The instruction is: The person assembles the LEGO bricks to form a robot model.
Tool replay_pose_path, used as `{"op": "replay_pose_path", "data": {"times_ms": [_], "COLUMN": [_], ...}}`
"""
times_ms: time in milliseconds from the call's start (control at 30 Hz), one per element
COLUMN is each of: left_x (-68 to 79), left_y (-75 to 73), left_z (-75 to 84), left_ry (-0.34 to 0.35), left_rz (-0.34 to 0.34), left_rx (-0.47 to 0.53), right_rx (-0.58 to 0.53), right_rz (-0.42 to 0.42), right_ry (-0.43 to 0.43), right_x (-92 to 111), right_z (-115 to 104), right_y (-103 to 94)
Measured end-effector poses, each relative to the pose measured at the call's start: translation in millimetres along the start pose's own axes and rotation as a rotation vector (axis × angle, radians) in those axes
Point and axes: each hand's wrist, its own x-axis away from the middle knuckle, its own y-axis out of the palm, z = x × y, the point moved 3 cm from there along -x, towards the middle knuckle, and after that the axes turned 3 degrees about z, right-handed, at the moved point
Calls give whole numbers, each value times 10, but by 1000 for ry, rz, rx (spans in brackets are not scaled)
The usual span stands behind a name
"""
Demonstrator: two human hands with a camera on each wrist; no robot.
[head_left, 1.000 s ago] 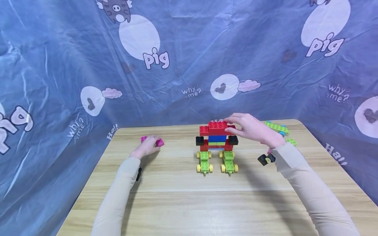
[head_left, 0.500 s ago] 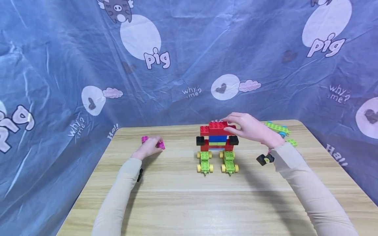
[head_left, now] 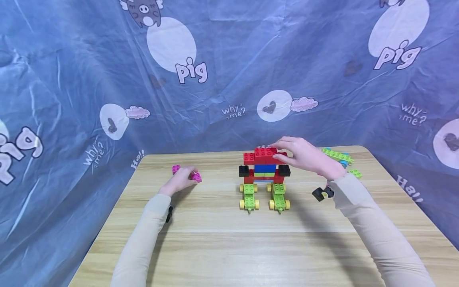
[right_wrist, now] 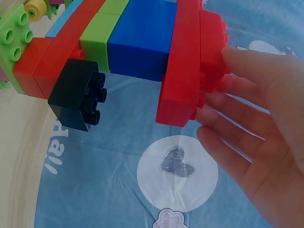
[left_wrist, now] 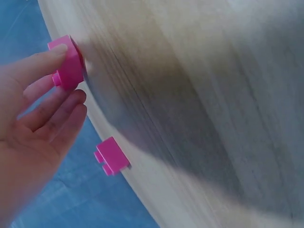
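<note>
On the left part of the table, my left hand [head_left: 178,180] pinches a pink toy brick [left_wrist: 72,66] between thumb and fingers. A second pink brick [left_wrist: 112,156] lies just beyond that hand, near the table's far edge. My right hand [head_left: 305,157] holds the red brick [head_left: 264,152] on top of a built figure, its thumb on the near face and fingers behind. Below are a wide red layer [right_wrist: 178,102], blue bricks [right_wrist: 140,40], a green layer [right_wrist: 100,38] and black bricks [head_left: 244,171] jutting out sideways. The figure stands on green wheeled bases [head_left: 249,202] with yellow wheels.
Right of the figure, a black piece [head_left: 318,194] lies beside my right wrist. Farther back are a green wheeled base [head_left: 337,154] with blue wheels and a small green brick [head_left: 355,173]. A blue patterned cloth [head_left: 222,79] hangs behind the wooden table [head_left: 222,251].
The pink brick at my left fingers has shifted slightly toward me and to the right. My right hand keeps its place on the top red brick.
</note>
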Motion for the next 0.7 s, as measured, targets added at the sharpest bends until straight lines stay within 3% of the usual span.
{"op": "replay_pose_path", "data": {"times_ms": [333, 700], "left_x": [-19, -145], "left_y": [-107, -289], "left_z": [60, 343], "left_ry": [-125, -14], "left_rz": [10, 91], "left_rx": [213, 335], "right_rx": [-7, -8], "right_rz": [-11, -17], "right_ry": [20, 30], "right_x": [18, 25], "right_z": [37, 43], "right_y": [8, 12]}}
